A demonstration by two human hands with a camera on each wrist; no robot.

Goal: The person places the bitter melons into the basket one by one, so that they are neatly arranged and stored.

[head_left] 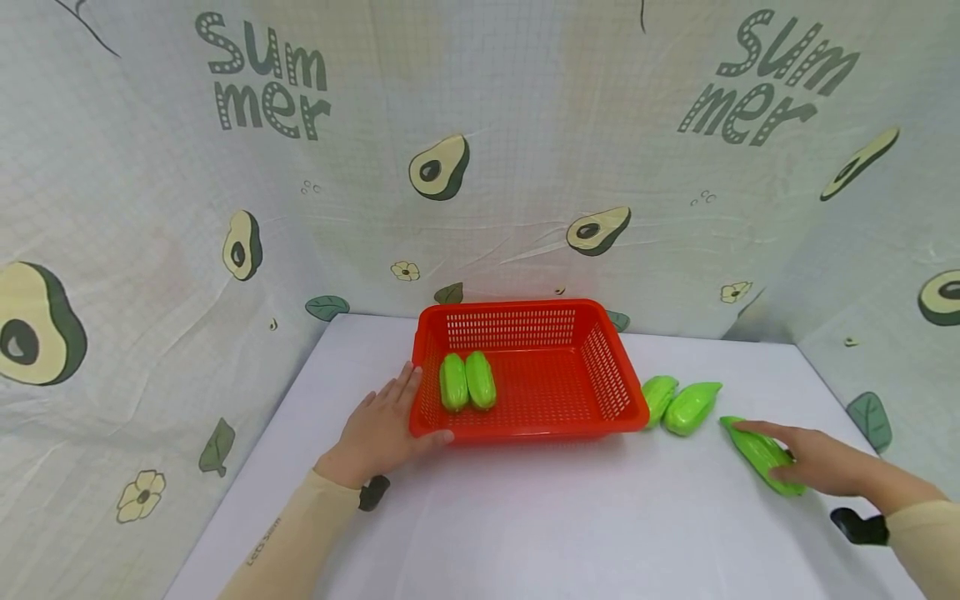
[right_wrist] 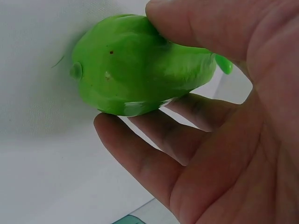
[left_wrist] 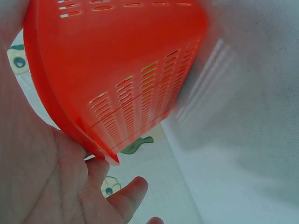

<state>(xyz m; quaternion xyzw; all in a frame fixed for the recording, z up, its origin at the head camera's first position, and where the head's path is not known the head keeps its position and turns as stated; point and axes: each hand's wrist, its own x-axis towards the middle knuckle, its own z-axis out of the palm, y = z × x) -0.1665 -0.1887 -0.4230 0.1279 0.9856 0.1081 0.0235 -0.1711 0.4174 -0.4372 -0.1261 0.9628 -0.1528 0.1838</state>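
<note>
A red plastic basket point(head_left: 525, 435) sits on the white table with two glossy green ribbed toy fruits point(head_left: 453, 383) inside at its left. My left hand point(head_left: 382, 429) rests at the basket's front left corner, fingers stretched along the left rim and thumb by the front rim. In the left wrist view the palm lies against the outside of the red rim point(left_wrist: 46, 93). At the right, my right hand point(head_left: 825, 458) holds another green toy fruit point(head_left: 761, 454) between thumb and fingers. Its rounded end with a small nub shows in the right wrist view, the thumb point(right_wrist: 187, 23) on one side, fingertips opposite.
Two more green toy fruits point(head_left: 692, 408) lie on the table just right of the basket, one partly behind its rim. Avocado-printed cloth point(head_left: 517, 167) walls the table's back and sides. A dark wrist strap point(head_left: 858, 527) sits at the right sleeve.
</note>
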